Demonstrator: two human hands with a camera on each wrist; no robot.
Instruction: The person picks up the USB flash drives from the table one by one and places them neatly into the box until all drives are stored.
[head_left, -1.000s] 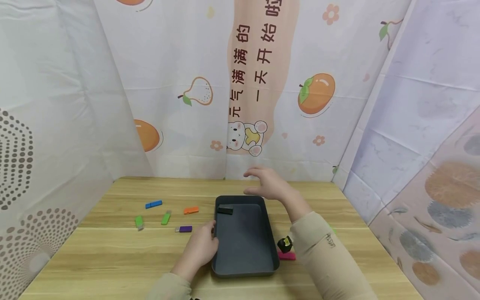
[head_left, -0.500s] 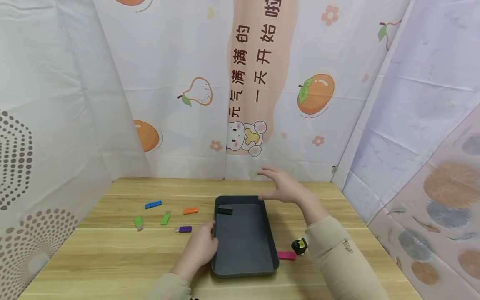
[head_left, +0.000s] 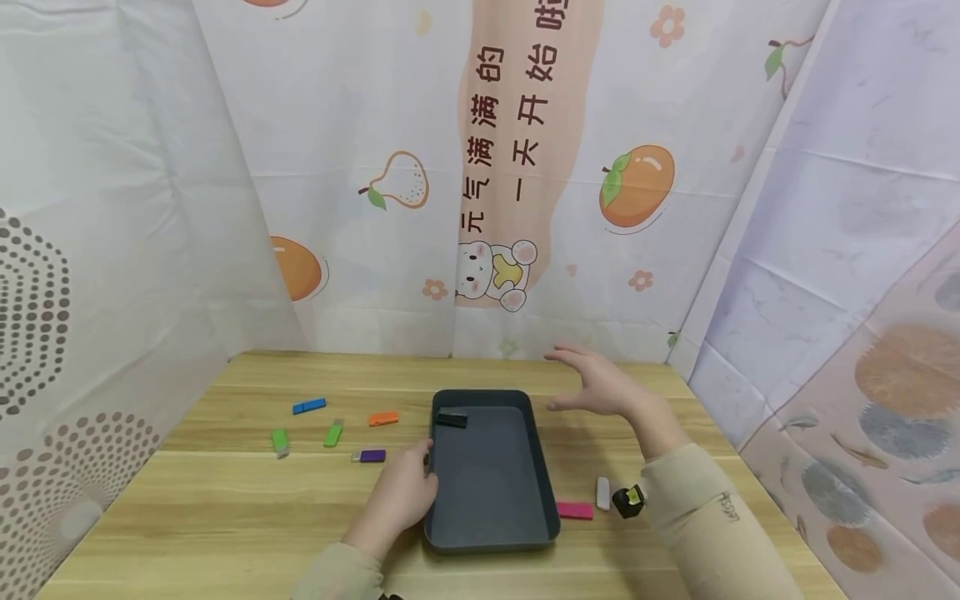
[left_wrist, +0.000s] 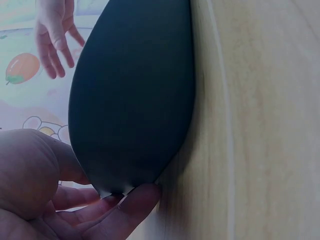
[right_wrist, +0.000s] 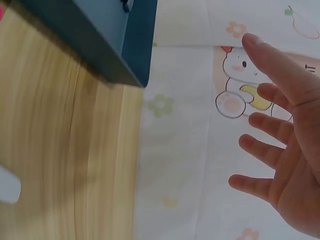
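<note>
My left hand [head_left: 401, 487] grips the left wall of a dark grey tray [head_left: 491, 547]; the left wrist view shows its fingers bent around the tray's edge. A black USB stick [head_left: 452, 421] lies inside the tray at the far left corner. Beyond the tray's right side, my right hand [head_left: 600, 385] is held in the air, fingers spread and thumb apart, with nothing in it. Close to the tray's right wall lie a pink USB stick [head_left: 575, 511] and a white one [head_left: 603, 493], both partly below my right forearm's line.
Left of the tray, USB sticks are scattered on the wooden table [head_left: 225, 517]: blue [head_left: 309, 406], orange [head_left: 383, 418], purple [head_left: 369, 456] and two green, one nearer [head_left: 280, 442] the left edge. A small black device [head_left: 628, 502] sits at my right cuff. Printed curtains [head_left: 375, 275] enclose the table.
My right hand has moved rightward from over the tray's far edge to beside it. The white USB stick has come into view from behind the cuff. Left hand and tray stay put.
</note>
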